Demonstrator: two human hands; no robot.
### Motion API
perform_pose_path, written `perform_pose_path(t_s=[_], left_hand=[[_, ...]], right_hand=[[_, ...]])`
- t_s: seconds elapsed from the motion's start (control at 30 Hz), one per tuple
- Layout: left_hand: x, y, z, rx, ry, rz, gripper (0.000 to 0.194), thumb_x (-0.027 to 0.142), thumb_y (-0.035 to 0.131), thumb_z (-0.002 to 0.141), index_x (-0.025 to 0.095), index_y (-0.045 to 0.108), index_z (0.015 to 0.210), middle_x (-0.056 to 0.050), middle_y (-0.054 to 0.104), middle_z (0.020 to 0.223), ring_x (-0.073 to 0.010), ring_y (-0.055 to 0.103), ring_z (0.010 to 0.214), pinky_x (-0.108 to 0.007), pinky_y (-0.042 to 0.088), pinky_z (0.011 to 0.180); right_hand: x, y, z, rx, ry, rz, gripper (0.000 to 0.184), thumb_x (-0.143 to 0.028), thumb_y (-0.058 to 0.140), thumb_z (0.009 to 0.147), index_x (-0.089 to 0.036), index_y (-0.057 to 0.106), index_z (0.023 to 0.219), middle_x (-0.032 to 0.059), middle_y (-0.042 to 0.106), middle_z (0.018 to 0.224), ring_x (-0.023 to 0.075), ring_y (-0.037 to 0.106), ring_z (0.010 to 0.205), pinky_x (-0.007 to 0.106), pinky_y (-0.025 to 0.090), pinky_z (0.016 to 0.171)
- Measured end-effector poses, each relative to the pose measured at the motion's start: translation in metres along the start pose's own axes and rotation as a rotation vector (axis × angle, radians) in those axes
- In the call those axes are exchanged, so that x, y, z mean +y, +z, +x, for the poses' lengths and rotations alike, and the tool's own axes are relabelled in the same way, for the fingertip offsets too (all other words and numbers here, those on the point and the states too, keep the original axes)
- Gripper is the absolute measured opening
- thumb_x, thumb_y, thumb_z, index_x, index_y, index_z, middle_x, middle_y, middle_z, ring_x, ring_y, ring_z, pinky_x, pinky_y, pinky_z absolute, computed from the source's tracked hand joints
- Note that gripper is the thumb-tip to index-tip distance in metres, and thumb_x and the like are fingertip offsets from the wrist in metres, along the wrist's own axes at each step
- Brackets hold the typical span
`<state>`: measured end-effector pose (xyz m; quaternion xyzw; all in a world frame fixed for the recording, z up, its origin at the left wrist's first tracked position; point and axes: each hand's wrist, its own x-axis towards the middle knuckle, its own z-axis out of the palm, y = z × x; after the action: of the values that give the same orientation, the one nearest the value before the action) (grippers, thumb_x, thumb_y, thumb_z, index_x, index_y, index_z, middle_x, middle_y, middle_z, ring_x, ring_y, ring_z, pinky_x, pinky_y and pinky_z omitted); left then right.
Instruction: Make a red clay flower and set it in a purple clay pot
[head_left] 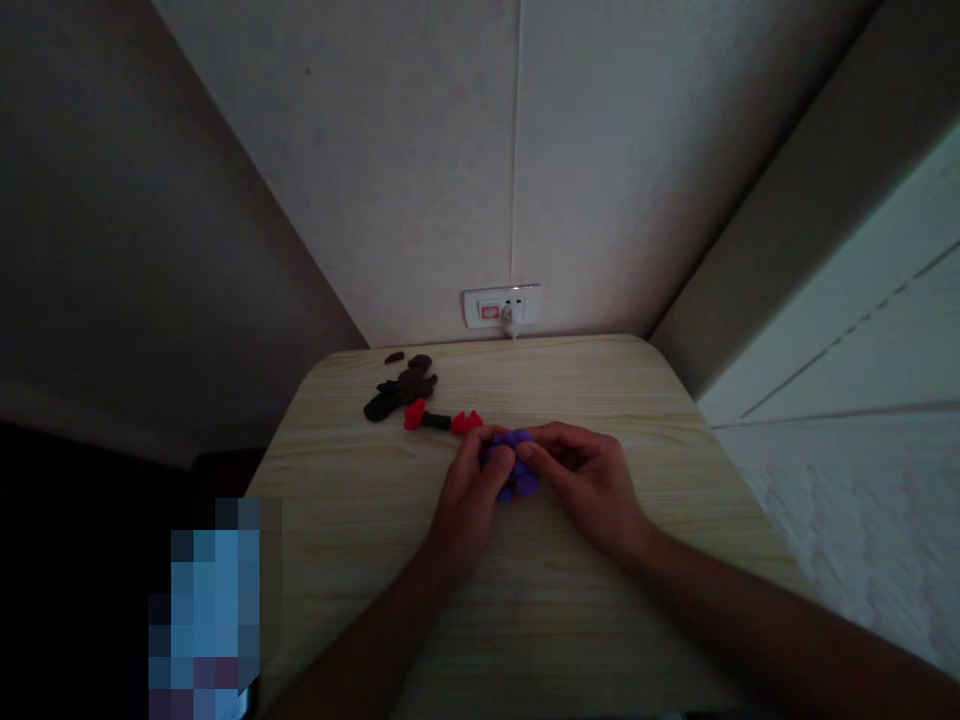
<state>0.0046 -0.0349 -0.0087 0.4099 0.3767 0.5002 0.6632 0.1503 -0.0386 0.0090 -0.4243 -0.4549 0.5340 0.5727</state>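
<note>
Both hands pinch a lumpy piece of purple modelling clay above the wooden tabletop. My left hand is closed on its left side, thumb on the near face. My right hand grips the right side between thumb and fingers. Rounded purple lumps hang below the thumbs; the fingers hide the rest. Just beyond my left hand lies a dark bar between a red lump and another red lump. Farther left sit dark brown clay-like pieces and a black rounded piece.
The light wooden table has rounded far corners and stands against a wall. A socket panel with a plug sits just above its far edge. A small brown piece lies near that edge. A blurred-out bluish patch is at lower left.
</note>
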Motion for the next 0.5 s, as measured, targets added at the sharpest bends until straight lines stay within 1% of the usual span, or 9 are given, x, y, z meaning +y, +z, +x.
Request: perform_pose_path(t_s=[0.1, 0.17, 0.27, 0.33, 0.43, 0.5], left_hand=[[-0.001, 0.004, 0.0, -0.005, -0.012, 0.093, 0.041, 0.042, 0.084, 0.08, 0.019, 0.061, 0.106, 0.002, 0.062, 0.083, -0.0096, 0.055, 0.067, -0.021, 0.046, 0.058], [0.0, 0.006, 0.002, -0.002, -0.026, 0.112, 0.038, 0.039, 0.083, 0.082, 0.018, 0.06, 0.104, 0.002, 0.062, 0.08, -0.0087, 0.055, 0.063, -0.021, 0.045, 0.057], [0.0, 0.008, 0.004, -0.002, -0.051, 0.027, 0.031, 0.036, 0.079, 0.085, 0.018, 0.062, 0.102, 0.001, 0.063, 0.081, -0.0084, 0.055, 0.062, -0.021, 0.045, 0.056], [0.002, 0.01, 0.004, 0.013, -0.086, -0.063, 0.028, 0.033, 0.078, 0.084, 0.017, 0.063, 0.1, 0.0, 0.062, 0.082, -0.008, 0.053, 0.062, -0.02, 0.043, 0.052], [0.005, 0.013, 0.003, 0.075, -0.147, -0.133, 0.026, 0.032, 0.078, 0.08, 0.017, 0.063, 0.094, 0.001, 0.06, 0.078, -0.0081, 0.051, 0.06, -0.017, 0.038, 0.046], [0.006, 0.013, 0.002, 0.107, -0.176, -0.117, 0.027, 0.036, 0.077, 0.081, 0.018, 0.062, 0.094, 0.003, 0.057, 0.073, -0.008, 0.049, 0.057, -0.016, 0.036, 0.043]], right_hand=[[0.002, 0.003, -0.001, 0.052, 0.018, 0.022, 0.027, -0.043, 0.09, 0.072, -0.021, 0.078, 0.082, 0.0019, 0.076, 0.072, 0.0159, 0.068, 0.054, 0.027, 0.058, 0.051], [0.003, 0.002, 0.0, 0.039, 0.034, 0.017, 0.029, -0.045, 0.088, 0.075, -0.019, 0.076, 0.08, 0.0012, 0.073, 0.069, 0.015, 0.065, 0.049, 0.027, 0.055, 0.047], [0.004, 0.0, 0.002, -0.002, 0.034, -0.015, 0.032, -0.047, 0.083, 0.081, -0.018, 0.073, 0.079, 0.0007, 0.07, 0.068, 0.0141, 0.064, 0.05, 0.027, 0.055, 0.05], [0.003, -0.001, 0.004, 0.021, 0.016, -0.04, 0.032, -0.048, 0.082, 0.082, -0.017, 0.071, 0.079, 0.0006, 0.069, 0.07, 0.0133, 0.064, 0.056, 0.026, 0.054, 0.054], [0.003, -0.003, 0.006, 0.066, -0.005, -0.06, 0.034, -0.048, 0.085, 0.078, -0.018, 0.069, 0.079, -0.0008, 0.066, 0.069, 0.0113, 0.059, 0.06, 0.023, 0.052, 0.058], [0.002, -0.002, 0.007, 0.043, 0.006, -0.048, 0.037, -0.048, 0.088, 0.073, -0.018, 0.068, 0.079, -0.0018, 0.064, 0.067, 0.0105, 0.056, 0.058, 0.022, 0.05, 0.056]])
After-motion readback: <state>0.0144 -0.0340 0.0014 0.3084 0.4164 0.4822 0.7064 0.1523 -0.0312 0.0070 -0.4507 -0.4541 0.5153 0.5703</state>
